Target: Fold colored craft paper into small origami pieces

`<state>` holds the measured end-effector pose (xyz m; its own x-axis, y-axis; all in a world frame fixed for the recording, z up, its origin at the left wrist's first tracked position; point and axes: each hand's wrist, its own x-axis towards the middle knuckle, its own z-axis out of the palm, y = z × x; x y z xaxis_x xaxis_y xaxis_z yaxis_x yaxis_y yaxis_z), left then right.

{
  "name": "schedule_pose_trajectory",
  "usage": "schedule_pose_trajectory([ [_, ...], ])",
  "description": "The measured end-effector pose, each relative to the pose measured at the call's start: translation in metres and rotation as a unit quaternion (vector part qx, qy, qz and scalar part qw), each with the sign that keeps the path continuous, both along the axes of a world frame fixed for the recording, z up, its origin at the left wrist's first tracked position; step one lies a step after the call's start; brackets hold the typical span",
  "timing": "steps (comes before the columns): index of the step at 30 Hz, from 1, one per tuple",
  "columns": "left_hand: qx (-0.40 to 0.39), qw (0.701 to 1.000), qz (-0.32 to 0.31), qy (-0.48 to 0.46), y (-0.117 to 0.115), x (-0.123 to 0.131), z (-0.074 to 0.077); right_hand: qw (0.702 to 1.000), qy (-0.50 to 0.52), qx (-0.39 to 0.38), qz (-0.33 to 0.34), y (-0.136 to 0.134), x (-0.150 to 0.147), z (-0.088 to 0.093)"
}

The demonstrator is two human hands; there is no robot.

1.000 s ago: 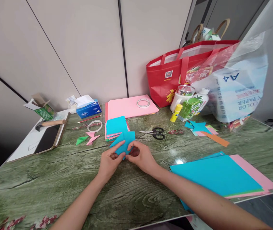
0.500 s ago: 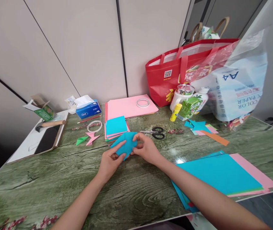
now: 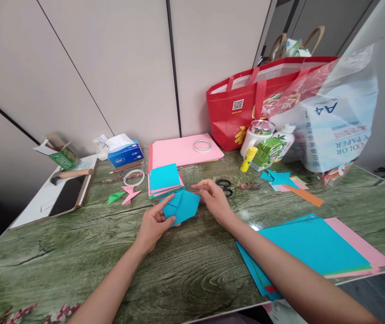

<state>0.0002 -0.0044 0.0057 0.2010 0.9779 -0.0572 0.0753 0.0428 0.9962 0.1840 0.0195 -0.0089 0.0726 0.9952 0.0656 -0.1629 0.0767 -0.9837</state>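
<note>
My left hand pinches a folded piece of blue paper at its left side, thumb in front near the lower edge and fingers along the top. Crease lines and a small folded flap show on the paper. Just off its right corner, my right hand hovers with bent fingers a little apart and nothing visible in them. Behind the folded paper lies a stack of small coloured squares, blue on top. Black-handled scissors lie beyond my right hand, which hides their blades.
Pink sheets with a tape roll lie at the back. Left are another tape roll, folded pink paper, a tissue box and a hammer. Right are a glue stick, paper scraps and large blue sheets.
My right hand has let go of the folded blue paper and moved slightly right. The paper has turned in my left hand, showing more of its face and a small flap.
</note>
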Motion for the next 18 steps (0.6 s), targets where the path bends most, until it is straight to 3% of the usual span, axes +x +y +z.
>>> schedule_pose_trajectory([
  [4,-0.017,0.998,-0.038,-0.042,-0.001,0.003,0.003,1.0,-0.008,0.007,0.025,-0.003,-0.001,0.006],
  [11,0.021,0.999,0.01,-0.032,0.002,-0.001,0.0,0.989,-0.068,0.021,0.129,-0.009,-0.006,0.003],
  [16,0.06,0.988,0.097,-0.1,0.005,0.001,0.0,0.993,-0.07,0.011,0.094,-0.011,-0.009,-0.001],
  [18,0.047,0.986,0.102,-0.125,0.004,0.003,0.002,0.995,-0.06,0.008,0.077,-0.011,-0.011,-0.003],
])
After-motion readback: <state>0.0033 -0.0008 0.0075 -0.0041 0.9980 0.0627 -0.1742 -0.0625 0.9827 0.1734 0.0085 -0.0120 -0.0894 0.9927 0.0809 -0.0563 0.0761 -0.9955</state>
